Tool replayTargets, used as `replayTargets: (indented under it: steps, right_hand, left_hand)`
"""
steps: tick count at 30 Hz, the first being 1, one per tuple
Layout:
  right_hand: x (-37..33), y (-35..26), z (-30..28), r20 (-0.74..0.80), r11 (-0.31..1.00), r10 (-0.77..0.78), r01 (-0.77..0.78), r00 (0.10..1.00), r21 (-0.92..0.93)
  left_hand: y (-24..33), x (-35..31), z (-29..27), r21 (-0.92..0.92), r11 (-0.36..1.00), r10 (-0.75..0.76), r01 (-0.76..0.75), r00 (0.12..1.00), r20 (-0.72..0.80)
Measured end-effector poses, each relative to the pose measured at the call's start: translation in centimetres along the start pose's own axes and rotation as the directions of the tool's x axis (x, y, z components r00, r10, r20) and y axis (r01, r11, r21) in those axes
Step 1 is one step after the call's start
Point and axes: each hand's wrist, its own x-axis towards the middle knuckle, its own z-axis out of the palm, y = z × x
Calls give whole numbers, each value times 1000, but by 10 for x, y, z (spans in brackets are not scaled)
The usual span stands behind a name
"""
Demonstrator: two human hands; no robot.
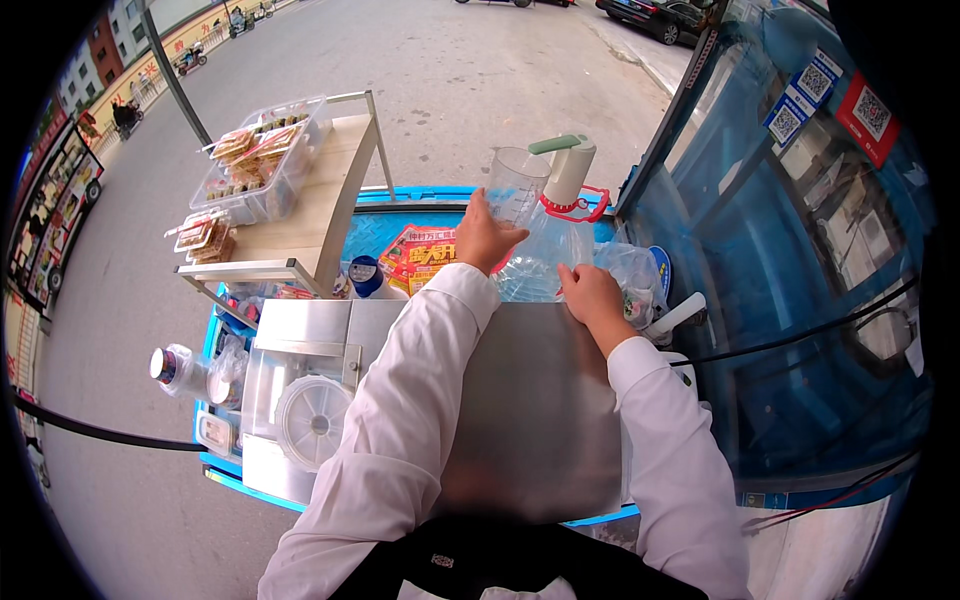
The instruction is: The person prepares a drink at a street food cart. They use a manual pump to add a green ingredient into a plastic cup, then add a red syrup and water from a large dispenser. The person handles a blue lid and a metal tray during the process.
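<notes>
My left hand [484, 238] reaches over the far edge of the steel worktop [535, 400], its fingers and thumb set against the near side of a clear plastic measuring cup [518, 180]. Just right of the cup stands a pale jug with a green top [570, 165], and a red loop [585, 205] shows at its lower part. Lower and to the right, my right hand [592, 296] is closed at the worktop's far right corner. Its fingertips meet clear, crinkled plastic [545, 265]; what they pinch is hard to make out.
On the left, a wooden shelf [335, 190] carries a clear bin [285, 195] of packed food. Below it sits a steel box with a round clear lid [315, 422]. A blue-tinted window [790, 300] borders the right side, with a black cable [800, 335] crossing there.
</notes>
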Motion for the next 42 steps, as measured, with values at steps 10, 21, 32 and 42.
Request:
replayTargets:
  steps: [10,21,32,42]
  right_hand:
    - [1,1,1,13,1000,7,-7,1000,-11]
    - [0,-2,-2,15,1000,20,-20,1000,-7]
    - [1,0,2,-2,1000,12,-12,1000,14]
    - [2,3,4,-20,1000,0,0,1000,29]
  left_hand:
    - [-1,0,1,-14,1000,-9,9,1000,3]
    - [0,0,1,10,1000,1,0,1000,-7]
    - [1,0,-2,23,1000,5,-5,1000,-1]
    - [1,-1,-2,15,1000,-1,0,1000,12]
